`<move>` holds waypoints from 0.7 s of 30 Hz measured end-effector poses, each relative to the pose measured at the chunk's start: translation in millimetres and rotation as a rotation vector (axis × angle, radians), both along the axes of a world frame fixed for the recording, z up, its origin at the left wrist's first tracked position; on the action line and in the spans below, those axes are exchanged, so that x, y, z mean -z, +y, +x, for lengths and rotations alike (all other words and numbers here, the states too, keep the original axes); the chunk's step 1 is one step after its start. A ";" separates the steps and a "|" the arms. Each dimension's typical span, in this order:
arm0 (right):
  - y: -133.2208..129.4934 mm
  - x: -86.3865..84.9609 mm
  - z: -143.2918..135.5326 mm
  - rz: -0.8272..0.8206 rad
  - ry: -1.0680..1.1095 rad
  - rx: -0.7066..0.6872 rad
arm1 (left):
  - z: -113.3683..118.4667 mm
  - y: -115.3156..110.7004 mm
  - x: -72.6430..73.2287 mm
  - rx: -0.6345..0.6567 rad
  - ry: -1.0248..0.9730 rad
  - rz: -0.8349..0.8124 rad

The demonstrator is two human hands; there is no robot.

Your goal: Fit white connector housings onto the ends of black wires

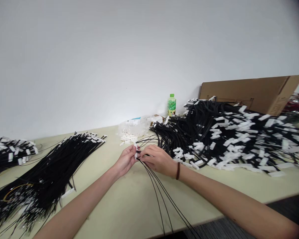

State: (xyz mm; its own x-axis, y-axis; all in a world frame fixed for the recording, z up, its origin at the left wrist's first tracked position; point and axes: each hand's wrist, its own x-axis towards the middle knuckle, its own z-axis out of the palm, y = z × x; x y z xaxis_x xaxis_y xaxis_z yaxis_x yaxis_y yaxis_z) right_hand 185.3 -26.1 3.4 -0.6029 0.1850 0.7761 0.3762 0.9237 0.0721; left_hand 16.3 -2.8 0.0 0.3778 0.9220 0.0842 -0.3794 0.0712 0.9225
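Observation:
In the middle of the view my left hand [127,160] pinches a small white connector [136,151], held upright between thumb and fingers. Close against its right side is my right hand [157,160], its fingers closed on thin black cables [153,176] at the connector. Several of these cables run down from the hands past the table's front edge. Other black cables reach from behind the connector toward the pile on the right. The fingertips partly hide where the cables meet the connector.
Small white connectors [129,137] spill from a clear plastic bag [137,126] behind my hands. A green-capped bottle [171,105] stands by the wall. Black cables with white ends [229,132] heap at right before a cardboard box [246,93]; cable bundles [57,166] lie left on the table [119,205].

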 end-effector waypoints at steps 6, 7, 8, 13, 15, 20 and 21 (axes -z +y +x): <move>-1.6 1.5 -1.4 0.000 -0.050 0.031 | -0.3 0.5 0.8 0.010 0.013 -0.003; -1.7 1.8 -1.6 0.000 -0.053 0.033 | -0.4 0.6 1.0 0.014 0.012 0.000; -1.8 2.0 -1.7 0.002 -0.052 0.036 | -0.6 0.6 1.1 0.016 0.010 0.002; -2.9 1.1 -1.8 -0.015 -0.047 0.039 | -1.5 0.3 1.4 0.022 0.021 -0.001; -3.9 -0.3 -1.3 -0.038 -0.045 0.034 | -1.7 0.3 1.4 0.023 0.035 0.002; -5.6 -4.5 0.8 -0.098 0.019 -0.006 | -1.3 1.7 2.4 0.001 0.034 0.013; -5.7 -5.2 1.0 -0.116 0.043 -0.020 | -1.2 2.1 2.7 0.001 0.029 0.016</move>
